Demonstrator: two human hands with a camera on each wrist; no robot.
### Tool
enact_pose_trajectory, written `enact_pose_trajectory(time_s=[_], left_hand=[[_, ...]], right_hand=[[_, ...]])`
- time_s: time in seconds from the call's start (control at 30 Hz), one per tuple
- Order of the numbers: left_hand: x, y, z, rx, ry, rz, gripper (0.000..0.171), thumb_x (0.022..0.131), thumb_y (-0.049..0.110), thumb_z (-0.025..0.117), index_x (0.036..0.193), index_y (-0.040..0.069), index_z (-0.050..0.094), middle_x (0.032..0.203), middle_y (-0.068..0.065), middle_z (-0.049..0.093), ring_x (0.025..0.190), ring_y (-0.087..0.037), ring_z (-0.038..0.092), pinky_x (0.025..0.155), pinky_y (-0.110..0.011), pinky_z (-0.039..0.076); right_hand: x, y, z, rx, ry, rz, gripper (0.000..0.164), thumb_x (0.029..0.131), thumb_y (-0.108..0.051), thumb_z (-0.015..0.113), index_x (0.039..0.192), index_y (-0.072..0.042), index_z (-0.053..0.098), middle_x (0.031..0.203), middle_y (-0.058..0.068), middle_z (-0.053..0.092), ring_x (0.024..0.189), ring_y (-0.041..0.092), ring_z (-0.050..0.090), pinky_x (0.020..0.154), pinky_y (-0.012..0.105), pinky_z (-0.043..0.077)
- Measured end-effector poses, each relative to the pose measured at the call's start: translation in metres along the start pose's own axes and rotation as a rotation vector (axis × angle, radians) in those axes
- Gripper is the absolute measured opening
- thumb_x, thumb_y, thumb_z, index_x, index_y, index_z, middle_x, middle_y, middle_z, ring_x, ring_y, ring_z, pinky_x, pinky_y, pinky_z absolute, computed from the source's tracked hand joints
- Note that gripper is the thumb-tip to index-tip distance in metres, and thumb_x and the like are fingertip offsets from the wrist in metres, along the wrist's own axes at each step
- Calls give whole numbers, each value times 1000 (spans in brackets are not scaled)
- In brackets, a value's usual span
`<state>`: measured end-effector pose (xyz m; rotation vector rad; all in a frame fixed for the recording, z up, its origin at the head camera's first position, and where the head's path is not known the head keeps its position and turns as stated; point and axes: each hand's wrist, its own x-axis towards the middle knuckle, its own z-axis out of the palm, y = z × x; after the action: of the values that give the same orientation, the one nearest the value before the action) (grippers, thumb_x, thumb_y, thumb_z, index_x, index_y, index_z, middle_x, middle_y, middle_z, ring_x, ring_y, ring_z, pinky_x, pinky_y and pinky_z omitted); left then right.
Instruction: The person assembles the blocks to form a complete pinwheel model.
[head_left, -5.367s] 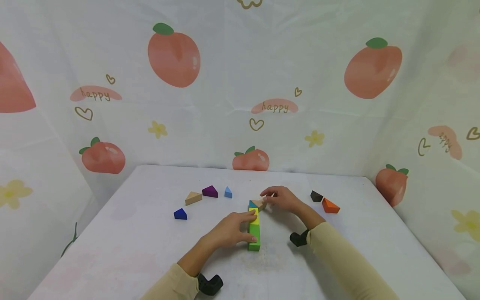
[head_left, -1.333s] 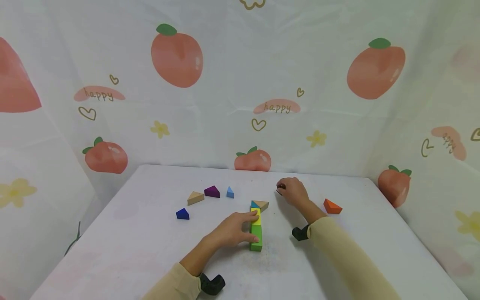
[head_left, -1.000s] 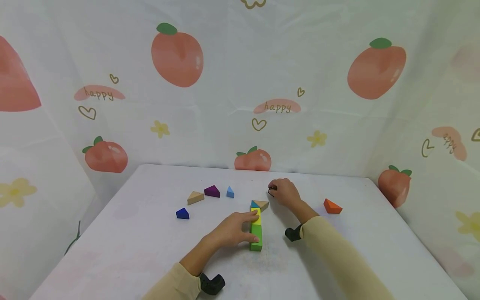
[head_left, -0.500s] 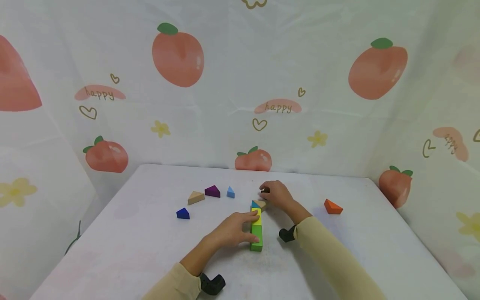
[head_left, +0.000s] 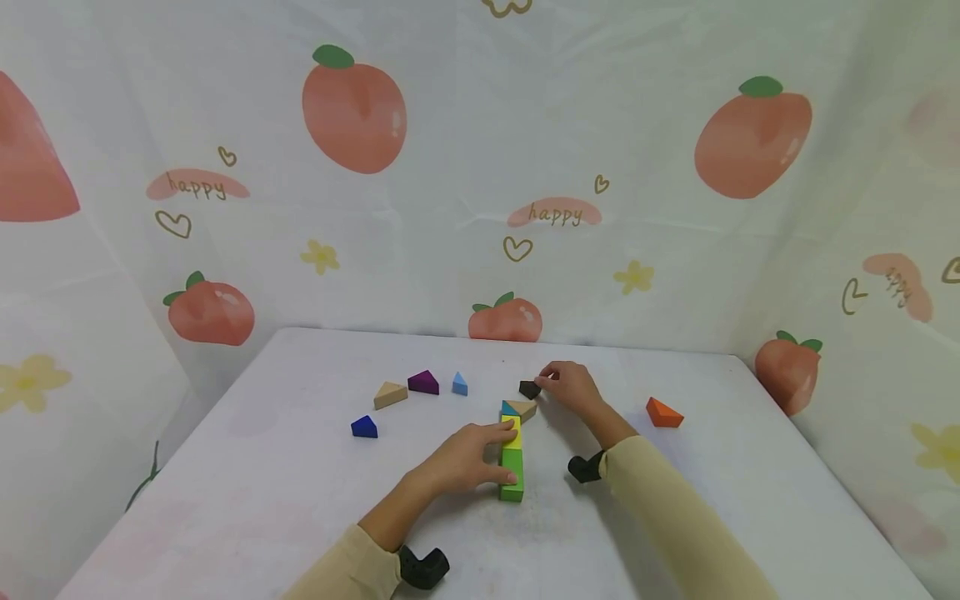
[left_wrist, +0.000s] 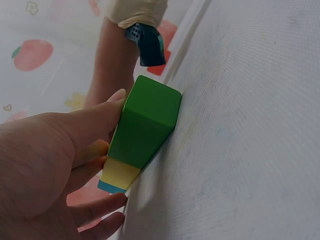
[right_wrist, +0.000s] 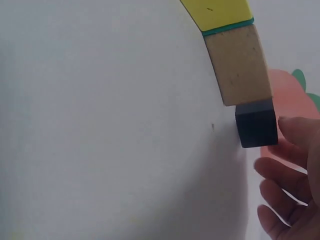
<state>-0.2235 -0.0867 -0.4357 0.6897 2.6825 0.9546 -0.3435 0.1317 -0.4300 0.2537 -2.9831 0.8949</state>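
My left hand (head_left: 459, 460) rests on a row of wooden blocks, its thumb on the green block (head_left: 512, 479) and a fingertip on the yellow block (head_left: 513, 440). At the far end of the row, a teal triangular block (head_left: 508, 408) meets a natural-wood triangular block (head_left: 525, 408). Just beyond them lies a black block (head_left: 528, 389). My right hand (head_left: 572, 387) is right beside it, fingertips at its right side, thumb and fingers spread. In the right wrist view the black block (right_wrist: 256, 124) sits against the natural-wood one (right_wrist: 240, 65).
Left of the row lie a light-blue triangle (head_left: 460, 384), a purple block (head_left: 423, 382), another natural-wood triangle (head_left: 391, 395) and a dark-blue block (head_left: 364, 427). An orange triangle (head_left: 663, 413) lies to the right. A printed cloth (head_left: 450, 208) hangs behind the white table (head_left: 300, 517).
My right hand has carried the black block leftward from near the orange triangle to the row's far end, let it go and drawn slightly right. My left hand has stayed put.
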Motion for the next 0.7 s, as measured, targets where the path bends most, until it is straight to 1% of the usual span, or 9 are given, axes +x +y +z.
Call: enact_pose_trajectory(time_s=[0.13, 0.37, 0.7], left_hand=[[-1, 0, 0, -8, -4, -6, 71, 80, 44, 77, 142, 21, 52, 148, 8, 44, 138, -21, 38, 108, -45, 36], [-1, 2, 0, -1, -4, -7, 71, 80, 44, 77, 142, 21, 52, 148, 8, 44, 137, -21, 38, 108, -44, 36], [-1, 2, -1, 6, -6, -9, 71, 80, 44, 77, 143, 22, 52, 148, 8, 44, 137, -21, 38, 107, -44, 37]], right_hand=[[-2, -1, 4, 25, -13, -7, 18, 93, -24, 67, 100, -7, 73, 88, 3, 65, 81, 21, 55, 72, 32, 51], [-4, -7, 9, 29, 6, -62, 14, 93, -20, 68, 98, -8, 74, 89, 2, 67, 81, 20, 55, 74, 33, 52], [-4, -12, 16, 72, -14, -86, 15, 93, -20, 69, 101, -9, 74, 94, 2, 69, 85, 20, 58, 80, 33, 54]])
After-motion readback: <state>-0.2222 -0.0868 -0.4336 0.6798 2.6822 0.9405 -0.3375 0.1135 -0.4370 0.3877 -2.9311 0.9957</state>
